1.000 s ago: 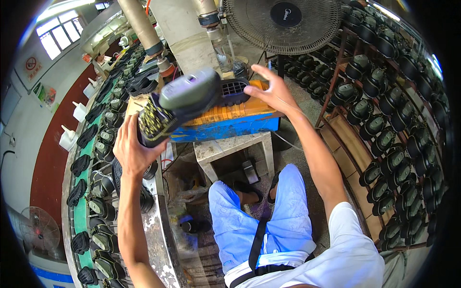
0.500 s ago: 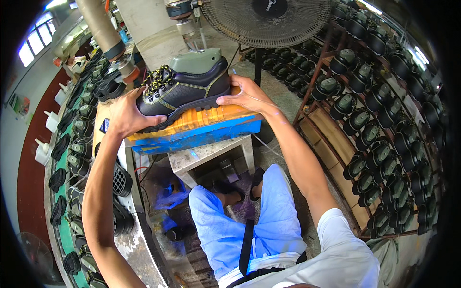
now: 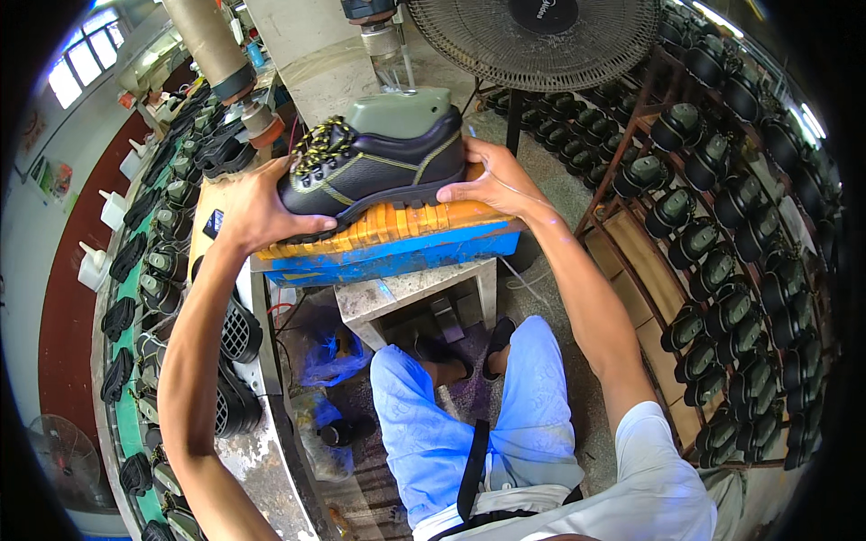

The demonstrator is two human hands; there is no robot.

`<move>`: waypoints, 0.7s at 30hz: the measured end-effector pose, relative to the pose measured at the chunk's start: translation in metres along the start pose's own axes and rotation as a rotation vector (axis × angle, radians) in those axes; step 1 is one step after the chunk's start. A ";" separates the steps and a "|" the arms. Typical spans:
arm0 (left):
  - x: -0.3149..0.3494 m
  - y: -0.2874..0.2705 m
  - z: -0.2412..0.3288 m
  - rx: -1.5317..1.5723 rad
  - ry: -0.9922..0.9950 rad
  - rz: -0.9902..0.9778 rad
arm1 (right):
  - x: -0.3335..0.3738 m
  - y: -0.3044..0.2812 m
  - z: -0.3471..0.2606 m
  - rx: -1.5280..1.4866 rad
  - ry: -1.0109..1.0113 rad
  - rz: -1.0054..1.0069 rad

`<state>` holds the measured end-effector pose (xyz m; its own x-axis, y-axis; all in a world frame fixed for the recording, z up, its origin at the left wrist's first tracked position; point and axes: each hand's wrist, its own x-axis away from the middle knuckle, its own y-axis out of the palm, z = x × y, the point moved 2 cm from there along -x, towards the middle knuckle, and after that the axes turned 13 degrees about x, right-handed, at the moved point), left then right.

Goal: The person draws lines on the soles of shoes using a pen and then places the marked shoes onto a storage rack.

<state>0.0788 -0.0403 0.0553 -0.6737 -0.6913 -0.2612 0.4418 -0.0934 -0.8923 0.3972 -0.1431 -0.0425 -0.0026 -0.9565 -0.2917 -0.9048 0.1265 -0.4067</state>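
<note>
A black safety shoe point(image 3: 383, 171) with yellow stitching and black-and-yellow laces lies sideways before me, toe to the left. A grey-green shoe last point(image 3: 397, 114) fills it and stands out of its collar. My left hand point(image 3: 262, 209) grips the toe end, thumb along the sole's edge. At the heel, my right hand point(image 3: 494, 185) is closed round the back, its thumb on the sole. Under the shoe is an orange ribbed pad point(image 3: 424, 219) on a blue base point(image 3: 406, 257); the sole seems to rest on it.
A metal cylinder point(image 3: 212, 45) hangs at the upper left, another metal fitting point(image 3: 382, 43) behind the shoe. A large fan point(image 3: 541, 45) stands beyond. Racks of lasted shoes point(image 3: 713, 243) fill the right. Along the left runs a green conveyor point(image 3: 126, 433) with shoes; loose soles point(image 3: 236, 397) lie nearer.
The whole view has shifted, so the scene sits slightly further right and lower. Both hands keep their hold on the shoe, which stays over the orange pad.
</note>
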 end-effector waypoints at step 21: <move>0.027 -0.001 -0.084 0.724 0.110 -0.064 | -0.003 0.000 0.008 0.131 -0.025 0.079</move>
<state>0.0109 0.0014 0.0183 -0.7500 -0.5962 -0.2863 0.6547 -0.6075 -0.4498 0.4005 -0.1380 -0.0486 -0.0593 -0.9357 -0.3477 -0.8389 0.2355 -0.4907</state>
